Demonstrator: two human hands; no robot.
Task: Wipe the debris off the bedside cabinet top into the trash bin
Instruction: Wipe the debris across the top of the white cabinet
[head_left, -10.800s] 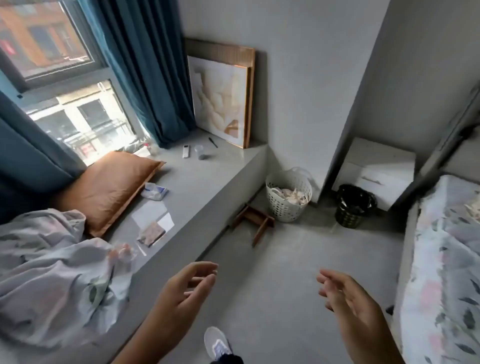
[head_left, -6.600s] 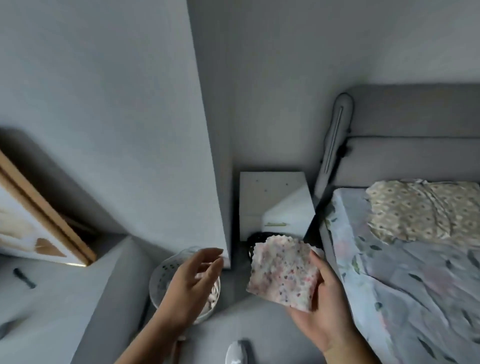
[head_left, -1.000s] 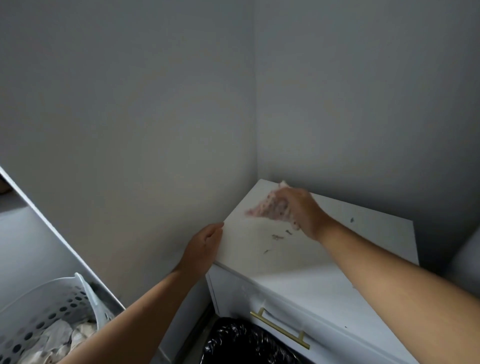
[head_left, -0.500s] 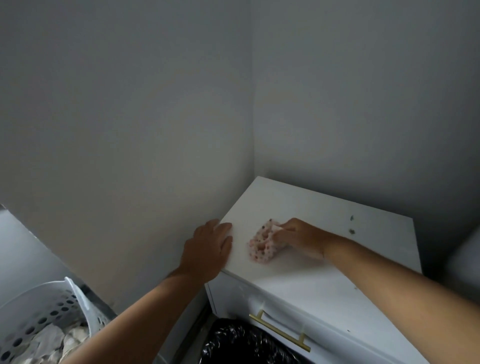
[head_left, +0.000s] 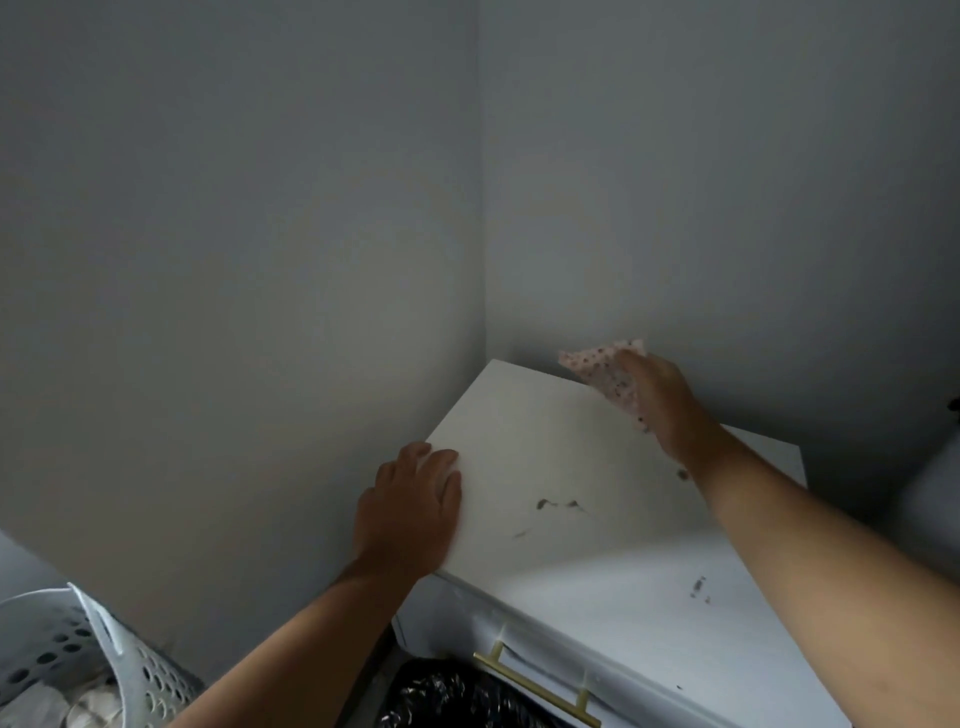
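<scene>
The white bedside cabinet (head_left: 524, 431) stands in the room corner, its top in full view. Dark debris specks (head_left: 558, 504) lie near the middle of the top, with more debris (head_left: 698, 587) toward the front right. My right hand (head_left: 662, 402) holds a pink speckled cloth (head_left: 605, 366) at the back edge of the top, against the wall. My left hand (head_left: 410, 512) lies flat with fingers spread on the cabinet's left front corner. The black-lined trash bin (head_left: 457, 696) sits on the floor just below the front edge, partly hidden.
A white perforated laundry basket (head_left: 78, 670) with crumpled items stands at the lower left. A brass drawer handle (head_left: 535, 686) runs across the cabinet front. Grey walls close in on the cabinet's left and back sides.
My right hand has carried the cloth from the left front of the top to the back edge by the wall. My left hand has slid slightly further onto the corner.
</scene>
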